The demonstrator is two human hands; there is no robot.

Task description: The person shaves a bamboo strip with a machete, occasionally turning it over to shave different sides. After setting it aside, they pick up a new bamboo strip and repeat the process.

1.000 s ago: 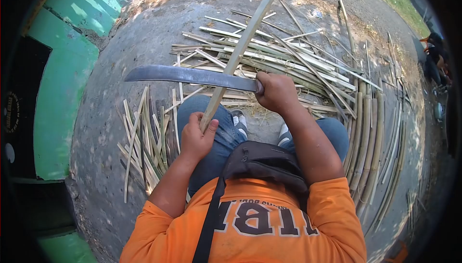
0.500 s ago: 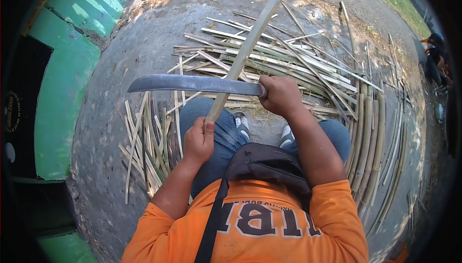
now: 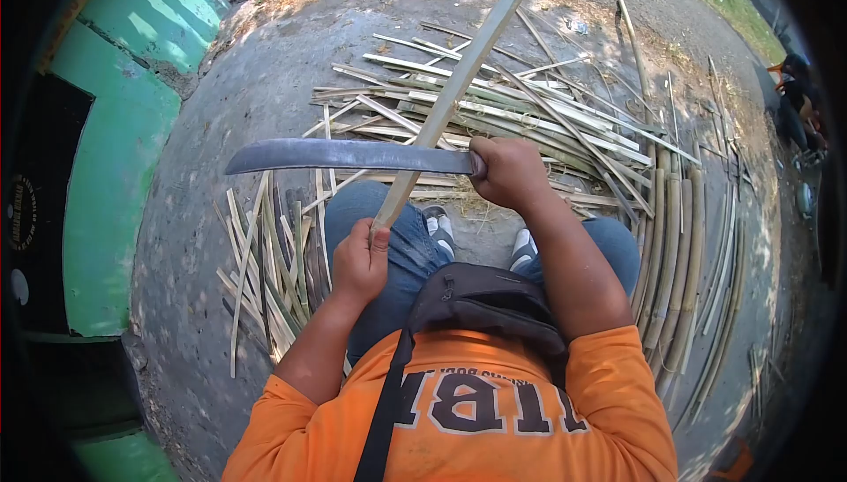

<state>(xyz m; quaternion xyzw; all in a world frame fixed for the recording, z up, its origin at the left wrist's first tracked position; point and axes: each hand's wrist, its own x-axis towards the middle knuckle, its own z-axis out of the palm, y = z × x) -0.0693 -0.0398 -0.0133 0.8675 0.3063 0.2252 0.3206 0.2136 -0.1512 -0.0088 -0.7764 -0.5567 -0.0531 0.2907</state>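
My left hand (image 3: 360,263) is closed round the lower end of a long pale bamboo strip (image 3: 472,63), which slants up and away to the right past the top of the view. In my right hand (image 3: 510,173) is the handle of a machete (image 3: 344,155), gripped in a fist. Its broad dark blade points left, lying across the strip a little above my left hand. Both are held over my knees, in front of the black bag (image 3: 485,310) on my lap.
A large pile of split bamboo strips (image 3: 520,102) lies on the concrete beyond my feet. More strips (image 3: 265,270) are heaped at my left, and whole bamboo poles (image 3: 675,252) lie at my right. A green wall (image 3: 115,191) stands on the left; a person (image 3: 798,107) is at far right.
The machete and my right hand have shifted slightly to the left in view. My left hand and the strip's lower end have moved slightly down and left. Both grips stay the same.
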